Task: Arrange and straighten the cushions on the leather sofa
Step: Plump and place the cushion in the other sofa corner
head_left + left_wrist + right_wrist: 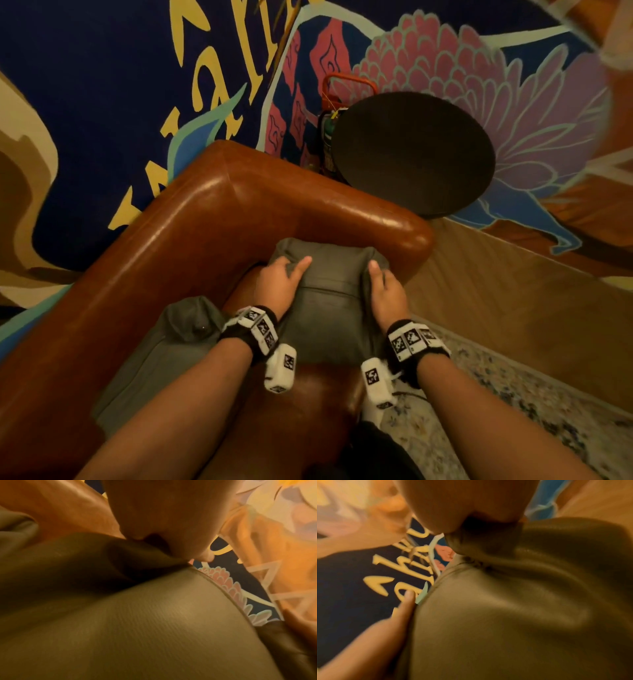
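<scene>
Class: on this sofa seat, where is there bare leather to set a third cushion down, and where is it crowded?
Bare seat leather shows only at the front edge, between the wrists. The corner is crowded: held cushion against the armrest, second cushion against the backrest.

One cushion [325, 301] lies on the sofa [212, 205] against its arm, another cushion [154, 356] to its left

Dim, warm light — blurred wrist views
</scene>
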`<action>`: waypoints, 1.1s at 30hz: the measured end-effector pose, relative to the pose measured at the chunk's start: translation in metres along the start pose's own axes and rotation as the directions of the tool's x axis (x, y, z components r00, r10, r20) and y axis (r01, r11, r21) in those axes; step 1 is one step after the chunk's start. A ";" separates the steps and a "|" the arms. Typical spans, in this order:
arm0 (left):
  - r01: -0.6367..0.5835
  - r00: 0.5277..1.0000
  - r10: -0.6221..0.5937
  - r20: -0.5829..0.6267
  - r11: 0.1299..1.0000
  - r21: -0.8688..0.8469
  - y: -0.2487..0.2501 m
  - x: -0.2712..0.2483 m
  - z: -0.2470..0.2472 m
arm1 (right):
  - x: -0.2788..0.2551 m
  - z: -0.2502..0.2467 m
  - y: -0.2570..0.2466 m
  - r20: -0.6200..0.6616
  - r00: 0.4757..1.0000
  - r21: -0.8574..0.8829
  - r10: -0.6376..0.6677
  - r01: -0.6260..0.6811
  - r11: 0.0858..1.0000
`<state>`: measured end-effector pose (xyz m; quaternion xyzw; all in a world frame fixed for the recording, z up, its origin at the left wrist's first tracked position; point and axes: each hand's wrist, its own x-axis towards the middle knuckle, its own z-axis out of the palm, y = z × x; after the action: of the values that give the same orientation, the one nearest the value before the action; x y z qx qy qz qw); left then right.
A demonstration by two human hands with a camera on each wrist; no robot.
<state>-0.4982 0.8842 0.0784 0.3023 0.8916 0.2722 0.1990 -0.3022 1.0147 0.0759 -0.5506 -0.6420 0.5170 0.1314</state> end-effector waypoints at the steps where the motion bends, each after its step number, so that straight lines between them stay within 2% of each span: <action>1: -0.006 1.000 0.007 -0.028 0.999 0.032 -0.009 0.008 -0.014 | 0.005 -0.015 0.001 -0.040 0.999 -0.026 0.019 -0.020 0.999; 4: 0.118 0.983 -0.111 -0.146 0.992 0.042 -0.044 0.036 -0.059 | 0.019 -0.059 0.013 -0.245 0.963 -0.134 0.112 -0.148 0.980; 5: 0.140 0.976 -0.129 -0.173 0.989 0.050 -0.047 0.040 -0.064 | 0.021 -0.061 0.016 -0.267 0.958 -0.168 0.108 -0.156 0.973; 8: 0.139 0.973 -0.127 -0.192 0.989 0.051 -0.052 0.048 -0.056 | 0.022 -0.050 0.017 -0.228 0.964 -0.135 0.140 -0.173 0.975; 10: 0.132 0.984 -0.124 -0.125 0.990 0.053 -0.060 0.049 -0.062 | 0.014 -0.054 0.022 -0.152 0.977 -0.115 0.151 -0.169 0.979; 13: 0.154 0.987 -0.154 -0.045 0.988 -0.006 -0.072 0.052 -0.071 | 0.012 -0.070 0.041 -0.116 0.983 -0.204 0.145 -0.167 0.965; 16: 0.124 0.992 -0.121 -0.045 0.991 0.054 -0.064 0.054 -0.068 | 0.015 -0.070 0.045 -0.145 0.976 -0.276 0.163 -0.198 0.940; 18: 0.134 0.990 -0.128 -0.060 0.985 0.107 -0.061 0.054 -0.071 | 0.017 -0.074 0.042 -0.153 0.970 -0.204 0.189 -0.218 0.954; 20: 0.143 0.988 -0.138 -0.068 0.986 0.090 -0.056 0.053 -0.072 | 0.014 -0.071 0.030 -0.123 0.970 -0.120 0.209 -0.223 0.967; 24: 0.039 0.999 -0.041 0.033 0.998 0.058 -0.027 0.054 -0.051 | 0.005 -0.035 0.007 -0.057 0.990 -0.042 0.131 -0.133 0.990; 25: 0.048 0.999 -0.049 0.017 0.998 0.044 -0.026 0.056 -0.050 | 0.007 -0.032 0.008 -0.071 0.990 -0.053 0.124 -0.128 0.990; 28: 0.184 0.980 -0.183 -0.079 0.983 0.003 -0.046 0.066 -0.069 | 0.016 -0.052 0.025 -0.241 0.962 -0.138 0.126 -0.162 0.977; 30: 0.196 0.975 -0.194 -0.111 0.981 0.008 -0.056 0.067 -0.070 | 0.025 -0.062 0.032 -0.277 0.953 -0.126 0.123 -0.163 0.978; 32: 0.199 0.974 -0.200 -0.103 0.980 -0.023 -0.057 0.066 -0.063 | 0.026 -0.062 0.029 -0.291 0.935 -0.073 0.203 -0.234 0.970; 33: 0.199 0.977 -0.200 -0.071 0.980 -0.025 -0.059 0.069 -0.060 | 0.030 -0.061 0.033 -0.258 0.936 -0.044 0.238 -0.257 0.965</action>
<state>-0.6053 0.8674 0.0760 0.1995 0.9217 0.2695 0.1951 -0.2486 1.0672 0.0632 -0.6926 -0.5652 0.4307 0.1239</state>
